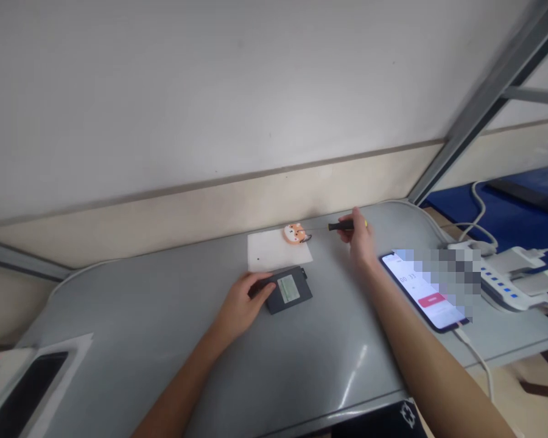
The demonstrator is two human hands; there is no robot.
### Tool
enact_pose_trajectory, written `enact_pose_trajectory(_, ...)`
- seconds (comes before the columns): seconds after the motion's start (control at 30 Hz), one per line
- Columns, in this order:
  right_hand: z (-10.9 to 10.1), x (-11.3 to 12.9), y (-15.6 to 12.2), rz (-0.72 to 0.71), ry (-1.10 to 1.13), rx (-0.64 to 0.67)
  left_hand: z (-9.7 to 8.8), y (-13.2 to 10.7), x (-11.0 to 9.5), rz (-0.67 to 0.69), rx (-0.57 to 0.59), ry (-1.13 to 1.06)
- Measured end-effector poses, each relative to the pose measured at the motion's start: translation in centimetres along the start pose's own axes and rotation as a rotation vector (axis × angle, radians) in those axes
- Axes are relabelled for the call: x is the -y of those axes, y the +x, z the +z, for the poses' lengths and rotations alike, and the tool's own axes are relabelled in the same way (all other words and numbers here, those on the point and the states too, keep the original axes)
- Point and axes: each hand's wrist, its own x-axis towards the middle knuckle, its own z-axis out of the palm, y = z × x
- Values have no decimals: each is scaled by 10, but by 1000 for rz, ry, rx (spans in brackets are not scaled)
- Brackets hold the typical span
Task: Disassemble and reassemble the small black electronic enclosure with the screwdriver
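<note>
My left hand (244, 301) rests on the grey table (187, 340), its fingers closed around the left edge of a small dark flat device (287, 290) with a pale label. My right hand (358, 240) is farther back and to the right, pinching a thin screwdriver (342, 225) with a black shaft and yellow end. The tool's tip points left toward a small orange animal-shaped figure (295, 233) that sits on the back edge of a white sheet (276, 250).
A phone (422, 292) with a lit screen lies at the right, a white cable running from it off the front edge. A white power strip (506, 277) with cables lies further right. Another dark phone (25, 395) lies at the front left corner. A pale wall rises behind.
</note>
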Motion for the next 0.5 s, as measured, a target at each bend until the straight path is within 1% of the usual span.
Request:
enact_pose_trajectory(0.1,0,0,-1,-7,-22,18,2,0,1,19,5,16)
enact_pose_trajectory(0.2,1,1,-4,-18,-38,48,-2,-2,0,41,33,31)
enact_pose_trajectory(0.27,1,1,-6,-22,-40,64,-7,-4,-4,77,98,42)
enact_pose_trajectory(0.33,2,2,-6,-28,-41,76,-13,-6,-10,118,199,67)
enact_pose_trajectory(0.4,2,4,-7,-40,-42,82,-17,-8,-15,143,267,104)
enact_pose_trajectory(0.43,2,4,-7,-43,-41,82,-18,-9,-17,154,279,119)
enact_pose_trajectory(0.5,3,5,-9,-36,-32,74,-18,-9,-19,160,261,135)
